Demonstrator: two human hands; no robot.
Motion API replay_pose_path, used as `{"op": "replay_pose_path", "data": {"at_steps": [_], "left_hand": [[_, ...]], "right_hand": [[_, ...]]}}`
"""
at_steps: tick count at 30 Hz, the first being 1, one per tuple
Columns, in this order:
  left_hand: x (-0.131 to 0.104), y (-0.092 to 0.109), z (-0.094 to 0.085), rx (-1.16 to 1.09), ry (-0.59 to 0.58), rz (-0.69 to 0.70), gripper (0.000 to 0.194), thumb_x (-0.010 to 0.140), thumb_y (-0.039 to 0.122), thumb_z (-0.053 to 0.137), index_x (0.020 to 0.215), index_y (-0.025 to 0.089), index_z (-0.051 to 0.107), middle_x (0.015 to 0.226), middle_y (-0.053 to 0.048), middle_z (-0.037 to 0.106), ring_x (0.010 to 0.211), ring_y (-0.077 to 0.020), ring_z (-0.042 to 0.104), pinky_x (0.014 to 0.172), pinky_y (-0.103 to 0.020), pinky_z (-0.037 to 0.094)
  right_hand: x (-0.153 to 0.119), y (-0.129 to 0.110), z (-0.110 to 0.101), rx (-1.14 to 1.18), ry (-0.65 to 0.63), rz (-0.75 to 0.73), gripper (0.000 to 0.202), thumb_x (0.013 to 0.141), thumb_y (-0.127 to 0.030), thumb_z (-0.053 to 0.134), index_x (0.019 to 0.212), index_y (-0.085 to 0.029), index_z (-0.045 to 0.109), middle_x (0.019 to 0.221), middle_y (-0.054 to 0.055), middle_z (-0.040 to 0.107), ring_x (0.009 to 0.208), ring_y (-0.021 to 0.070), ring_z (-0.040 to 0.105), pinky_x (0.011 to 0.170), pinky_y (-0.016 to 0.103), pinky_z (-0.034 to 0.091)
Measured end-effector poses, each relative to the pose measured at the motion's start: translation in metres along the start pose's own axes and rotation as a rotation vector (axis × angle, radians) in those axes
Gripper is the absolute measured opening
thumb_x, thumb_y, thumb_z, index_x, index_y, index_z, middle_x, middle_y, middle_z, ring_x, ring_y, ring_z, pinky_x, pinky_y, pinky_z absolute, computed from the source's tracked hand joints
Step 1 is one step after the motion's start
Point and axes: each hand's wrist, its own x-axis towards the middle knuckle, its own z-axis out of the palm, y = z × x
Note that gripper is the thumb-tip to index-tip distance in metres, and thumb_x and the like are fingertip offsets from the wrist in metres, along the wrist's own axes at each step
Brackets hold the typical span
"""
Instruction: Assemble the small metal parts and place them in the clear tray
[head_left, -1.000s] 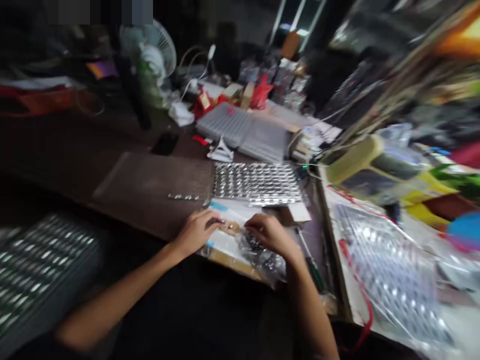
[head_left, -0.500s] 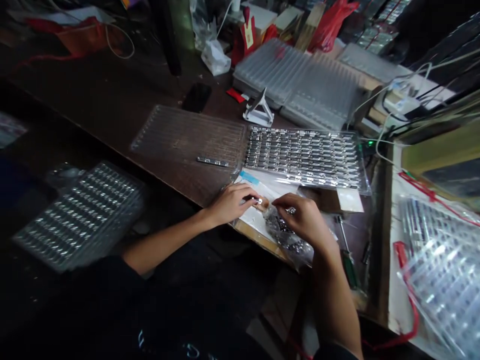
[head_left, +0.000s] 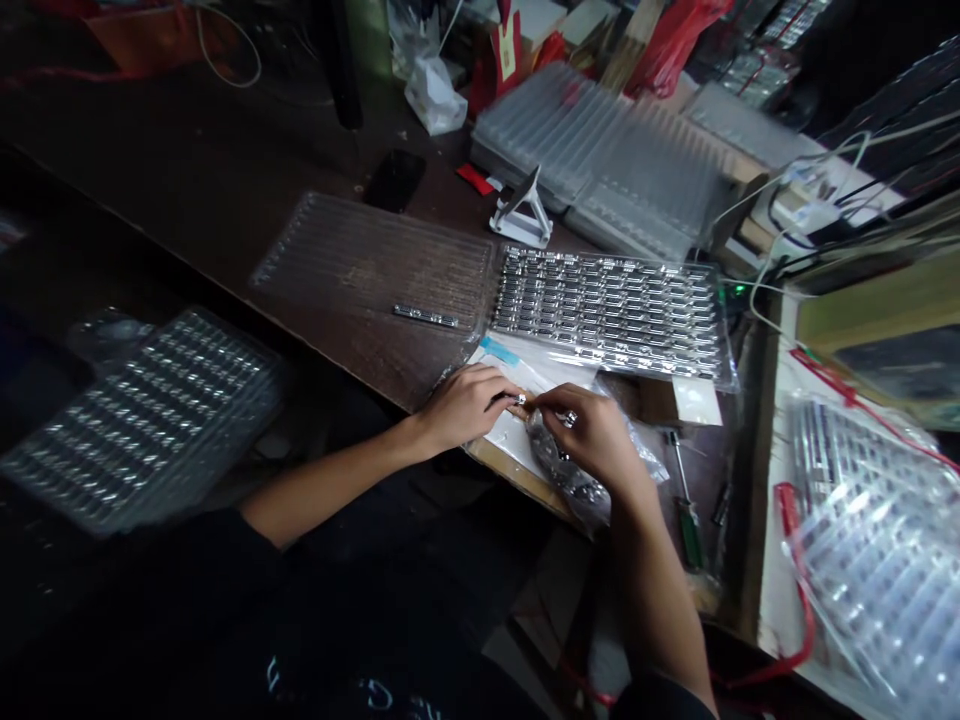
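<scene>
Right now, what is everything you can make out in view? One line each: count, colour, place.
Table: 1, dark brown, across the picture
White board: 1, white, table's near edge
Shiny part: 1, silver, centre
Parts bag: 1, clear, on the board
Filled tray: 1, clear, behind the board
Ribbed sheet: 1, clear, left of that tray
Metal strip: 1, silver, on the sheet
Phone-like slab: 1, black, behind the sheet
Stand: 1, white, behind the tray
Screwdriver: 1, green-handled, right of the bag
Tray stack: 1, clear, lower left
Remaining clutter: uncounted, mixed, back and right
Left hand: 1, bare, pinching the shiny part
Right hand: 1, bare, nearby
</scene>
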Motion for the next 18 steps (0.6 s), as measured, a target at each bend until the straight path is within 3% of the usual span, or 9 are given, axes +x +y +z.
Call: {"op": "replay_pose_path", "data": {"at_steps": [7, 12, 16, 18], "left_hand": [[0.0, -0.003, 0.005, -0.005, 0.013, 0.005, 0.014, 0.089, 0.011, 0.06, 0.095, 0.017, 0.072, 0.096, -0.007, 0.074, 0.094, -0.0202, 0.067, 0.088, -0.035, 0.052], [-0.001, -0.001, -0.002, -0.041, 0.055, -0.029, 0.012, 0.091, 0.014, 0.059, 0.094, 0.018, 0.07, 0.096, -0.006, 0.074, 0.094, -0.0198, 0.067, 0.087, -0.033, 0.051], [-0.009, 0.004, -0.008, 0.027, 0.122, -0.121, 0.014, 0.094, 0.022, 0.055, 0.098, 0.02, 0.069, 0.1, -0.007, 0.073, 0.097, -0.0223, 0.067, 0.09, -0.037, 0.05], [-0.011, -0.001, -0.006, 0.101, 0.077, -0.096, 0.016, 0.093, 0.025, 0.054, 0.095, 0.021, 0.07, 0.099, -0.007, 0.073, 0.096, -0.0251, 0.067, 0.09, -0.04, 0.051]], "right_hand": [[0.002, 0.002, 0.005, 0.005, 0.026, 0.028, 0.024, 0.083, -0.014, 0.053, 0.093, -0.02, 0.075, 0.091, 0.005, 0.075, 0.081, 0.0185, 0.069, 0.077, 0.029, 0.052], [0.008, 0.001, 0.012, -0.003, 0.109, 0.123, 0.023, 0.084, -0.013, 0.054, 0.092, -0.018, 0.075, 0.091, 0.006, 0.075, 0.082, 0.0185, 0.069, 0.077, 0.028, 0.051], [0.004, -0.013, 0.011, 0.005, -0.089, 0.062, 0.027, 0.083, -0.007, 0.054, 0.099, -0.016, 0.073, 0.1, 0.007, 0.074, 0.09, 0.0177, 0.068, 0.083, 0.025, 0.049], [0.001, -0.018, 0.011, -0.114, -0.075, 0.05, 0.027, 0.085, -0.009, 0.052, 0.099, -0.016, 0.074, 0.102, 0.009, 0.073, 0.091, 0.0204, 0.067, 0.081, 0.027, 0.049]]}}
